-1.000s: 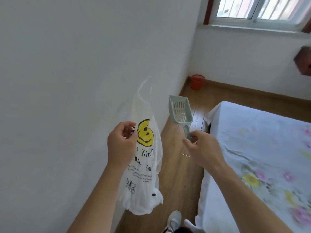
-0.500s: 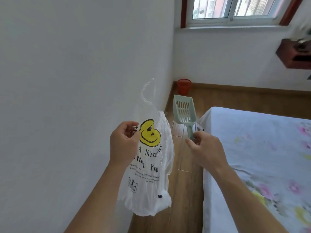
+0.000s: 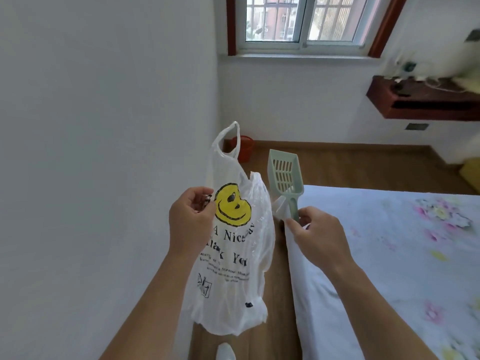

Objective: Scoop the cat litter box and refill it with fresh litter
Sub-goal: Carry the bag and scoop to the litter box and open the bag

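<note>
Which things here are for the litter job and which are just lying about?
For the job: scoop, held by the right hand; plastic bag, held by the left hand.
Lying about: red bucket by the wall, bed, shelf, window.

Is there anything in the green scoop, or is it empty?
Empty. The litter scoop shows bare slots and nothing inside; the right hand holds its handle.

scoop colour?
Pale green scoop, slotted base, held by its handle in the right hand; the head view shows it.
</note>
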A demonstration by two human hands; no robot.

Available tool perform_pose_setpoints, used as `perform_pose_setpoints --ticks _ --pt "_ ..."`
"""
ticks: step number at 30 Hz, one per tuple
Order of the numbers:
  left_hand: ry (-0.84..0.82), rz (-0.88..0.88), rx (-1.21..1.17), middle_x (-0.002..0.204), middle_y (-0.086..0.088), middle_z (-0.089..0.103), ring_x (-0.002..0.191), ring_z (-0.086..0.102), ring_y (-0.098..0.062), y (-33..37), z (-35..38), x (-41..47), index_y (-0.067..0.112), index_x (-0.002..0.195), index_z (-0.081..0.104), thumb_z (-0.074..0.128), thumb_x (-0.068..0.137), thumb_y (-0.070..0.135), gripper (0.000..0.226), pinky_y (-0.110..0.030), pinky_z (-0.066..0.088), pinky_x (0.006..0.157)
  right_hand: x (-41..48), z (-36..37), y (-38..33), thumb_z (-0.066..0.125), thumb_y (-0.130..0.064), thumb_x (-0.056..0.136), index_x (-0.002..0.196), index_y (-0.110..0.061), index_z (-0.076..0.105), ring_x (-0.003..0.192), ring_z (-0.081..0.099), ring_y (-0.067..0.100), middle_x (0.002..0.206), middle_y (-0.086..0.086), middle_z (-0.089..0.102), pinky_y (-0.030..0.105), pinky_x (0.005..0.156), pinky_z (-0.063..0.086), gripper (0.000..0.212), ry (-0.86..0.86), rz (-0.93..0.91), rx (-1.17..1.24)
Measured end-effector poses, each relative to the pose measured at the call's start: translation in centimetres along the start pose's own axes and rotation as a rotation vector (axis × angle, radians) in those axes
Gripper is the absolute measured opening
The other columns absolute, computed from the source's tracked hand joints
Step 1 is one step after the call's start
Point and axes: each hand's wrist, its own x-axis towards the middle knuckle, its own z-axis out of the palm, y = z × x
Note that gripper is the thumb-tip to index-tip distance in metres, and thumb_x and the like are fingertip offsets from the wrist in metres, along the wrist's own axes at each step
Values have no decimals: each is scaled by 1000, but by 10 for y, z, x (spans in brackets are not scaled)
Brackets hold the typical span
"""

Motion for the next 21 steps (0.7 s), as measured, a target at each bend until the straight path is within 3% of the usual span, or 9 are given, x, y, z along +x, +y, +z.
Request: perform_pose_setpoints --ticks 2,7,10,14,21 --pt "-33 4 -22 73 4 66 60 58 -3 0 17 35 22 90 70 67 81 0 24 -20 52 58 27 4 -4 66 -42 89 92 -27 65 69 62 7 84 -13 67 19 63 52 15 31 24 -13" --pt "-119 39 -32 73 6 66 60 59 -3 12 63 107 22 91 70 67 82 1 23 -19 50 57 81 -2 -12 66 -39 90 93 -32 57 69 59 2 82 -16 61 10 59 40 12 75 58 19" --pt "-148 61 -23 71 7 65 57 57 -3 12 88 143 23 89 69 68 82 1 23 -18 47 55 118 -1 -7 65 -41 90 93 -30 60 70 60 4 80 -17 61 14 62 45 12 107 94 29" --pt "-154 84 10 71 6 65 59 58 -2 6 123 194 22 89 69 67 81 -1 24 -13 46 55 183 10 7 65 -39 90 97 -27 64 71 62 7 84 -15 63 17 67 49 14 111 150 63" --pt "-119 74 57 73 5 66 62 60 -3 3 187 295 25 87 69 67 82 -2 27 -14 48 57 319 22 19 66 -37 90 90 -27 61 72 63 8 80 -16 63 19 61 50 11 76 109 107"
